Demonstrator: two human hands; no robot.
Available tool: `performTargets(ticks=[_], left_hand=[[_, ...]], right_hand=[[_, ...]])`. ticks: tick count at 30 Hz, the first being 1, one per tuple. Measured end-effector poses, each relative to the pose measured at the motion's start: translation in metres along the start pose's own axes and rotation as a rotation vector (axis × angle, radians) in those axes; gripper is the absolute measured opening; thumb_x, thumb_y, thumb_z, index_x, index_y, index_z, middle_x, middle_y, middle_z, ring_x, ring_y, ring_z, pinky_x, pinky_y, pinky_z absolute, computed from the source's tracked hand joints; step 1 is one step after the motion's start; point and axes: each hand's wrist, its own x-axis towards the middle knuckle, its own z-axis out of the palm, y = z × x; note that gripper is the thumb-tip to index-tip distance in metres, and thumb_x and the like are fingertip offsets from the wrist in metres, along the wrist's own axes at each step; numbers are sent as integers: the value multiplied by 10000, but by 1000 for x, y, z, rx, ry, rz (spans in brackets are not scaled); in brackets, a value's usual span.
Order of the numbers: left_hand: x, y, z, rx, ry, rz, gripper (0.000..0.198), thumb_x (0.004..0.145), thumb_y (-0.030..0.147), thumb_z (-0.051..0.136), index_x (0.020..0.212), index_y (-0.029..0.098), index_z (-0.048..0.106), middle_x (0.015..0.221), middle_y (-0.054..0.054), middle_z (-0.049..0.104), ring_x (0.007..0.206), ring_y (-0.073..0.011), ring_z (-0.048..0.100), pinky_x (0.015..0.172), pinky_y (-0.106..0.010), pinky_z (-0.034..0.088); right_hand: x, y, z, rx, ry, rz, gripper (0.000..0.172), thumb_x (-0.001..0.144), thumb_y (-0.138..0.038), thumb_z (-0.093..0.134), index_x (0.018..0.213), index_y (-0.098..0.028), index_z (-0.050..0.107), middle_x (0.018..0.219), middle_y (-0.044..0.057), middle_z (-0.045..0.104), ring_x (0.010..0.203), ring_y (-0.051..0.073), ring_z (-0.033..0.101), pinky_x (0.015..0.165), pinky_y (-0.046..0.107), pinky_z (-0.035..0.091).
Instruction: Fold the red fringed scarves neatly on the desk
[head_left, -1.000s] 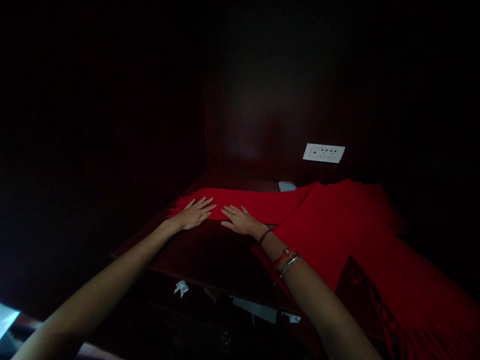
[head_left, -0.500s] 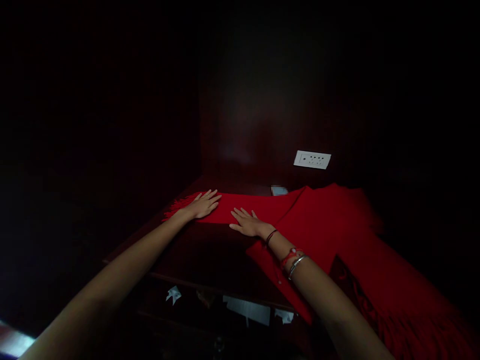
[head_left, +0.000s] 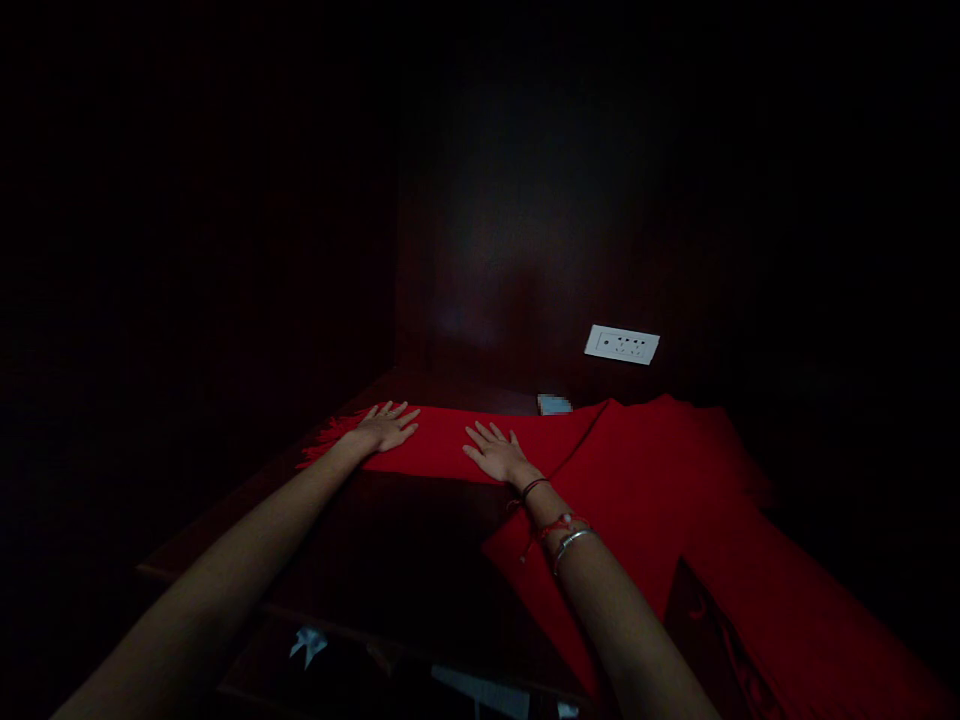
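Note:
A red fringed scarf (head_left: 442,440) lies across a dark wooden surface, its narrow end with tassels at the left and a wider, folded spread at the right. My left hand (head_left: 386,428) rests flat on the narrow end close to the tassels, fingers spread. Farther right, my right hand (head_left: 495,452) is also laid flat on the cloth with its fingers apart. Neither hand grips anything. Cord bracelets and a silver bangle (head_left: 571,543) circle my right wrist and forearm.
A white wall socket (head_left: 622,344) is set in the dark back panel. Behind the scarf lies a small pale item (head_left: 555,404), blurred. Below the front edge of the wooden surface (head_left: 360,560), pale scraps (head_left: 308,645) show in a dark space.
My left hand has slid left along the scarf toward the tassels. My right hand has shifted slightly onto the strip's middle. The view has tilted up a little and darkened.

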Motion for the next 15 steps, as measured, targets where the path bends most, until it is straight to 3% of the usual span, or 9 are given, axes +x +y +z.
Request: performTargets(ticks=[3,6,9,12,15], left_hand=[[-2,11,-10,41,30,-122,500,841,431,219,1306,249,213,1384,-51,105,1253,-268,60,989,-462,79],[-5,40,-10,34,160,41,500,848,417,207,1314,234,198,1390,-44,81,1259,-239,53,995,-437,93],[-4,53,-2,-24,111,143,501,848,443,168,1313,259,189,1388,-23,104,1255,-229,107,989,-418,148],[-2,30,1,-30,23,42,504,844,445,156,1315,266,172,1385,-19,118,1252,-234,122,988,-443,133],[-5,0,-6,19,13,-180,495,843,419,165,1310,258,201,1380,-43,140,1249,-268,109,973,-503,89]], right_hand=[[0,-1,0,0,3,4,625,784,-593,52,1324,-288,126,1398,-33,79,1264,216,37,982,483,30],[0,-2,-1,4,10,11,618,786,-588,62,1323,-291,132,1397,-36,85,1264,219,40,978,491,36],[-1,-2,-2,-2,12,13,614,787,-586,64,1322,-294,133,1397,-38,86,1264,215,42,979,489,34],[-1,-2,-3,-1,6,12,614,788,-583,66,1323,-289,129,1397,-37,83,1264,211,47,981,484,35],[-1,-2,-4,6,-8,18,613,787,-582,80,1323,-289,131,1397,-41,81,1263,211,52,981,483,41]])
